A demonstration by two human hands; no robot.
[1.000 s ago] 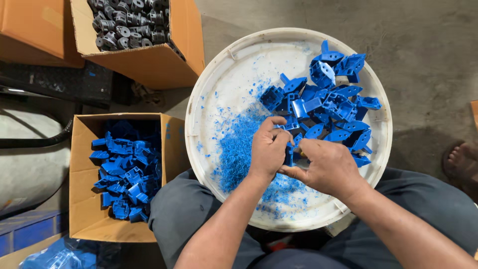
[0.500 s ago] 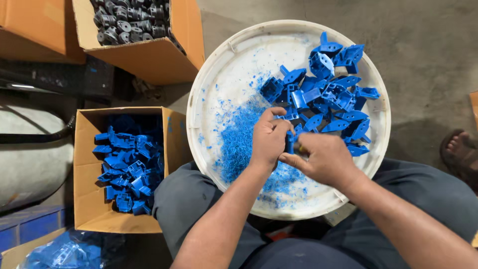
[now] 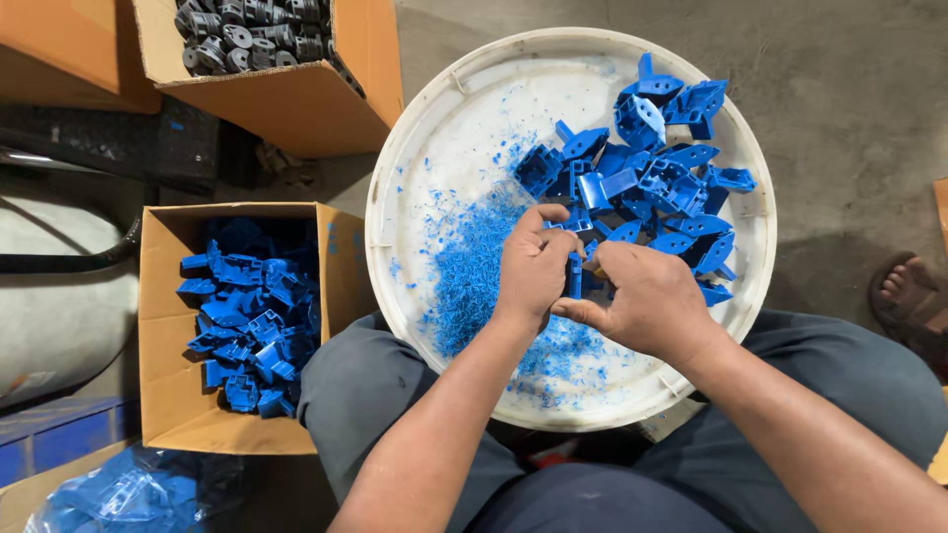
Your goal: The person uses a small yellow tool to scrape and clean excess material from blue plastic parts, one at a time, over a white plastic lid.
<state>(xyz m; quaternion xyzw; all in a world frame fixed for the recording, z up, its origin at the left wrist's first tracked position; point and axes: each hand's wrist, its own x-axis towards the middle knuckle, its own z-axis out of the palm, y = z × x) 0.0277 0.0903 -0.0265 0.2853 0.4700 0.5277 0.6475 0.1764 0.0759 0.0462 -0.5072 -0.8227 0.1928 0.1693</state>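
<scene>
A person is sitting with a big round white tub [image 3: 434, 148] on their lap, in the middle of the frame. Both hands are meeting over the tub. The left hand [image 3: 533, 271] is curling shut around a small blue plastic part [image 3: 575, 274], and the right hand [image 3: 647, 296] is pinching the same part from the other side. The part is standing up between the two hands, just above the middle of the tub.

A pile of blue parts [image 3: 652, 168] is lying in the upper right of the tub, touching the fingers. Thin blue shavings [image 3: 469, 271] are spreading over the tub's floor to the left of the hands and under them.

At the left of the frame, a brown cardboard box [image 3: 163, 326] is holding more blue parts. At the upper left, another cardboard box [image 3: 296, 104] is holding dark grey round parts [image 3: 252, 30]. A foot in a sandal [image 3: 908, 296] is showing at the right edge.
</scene>
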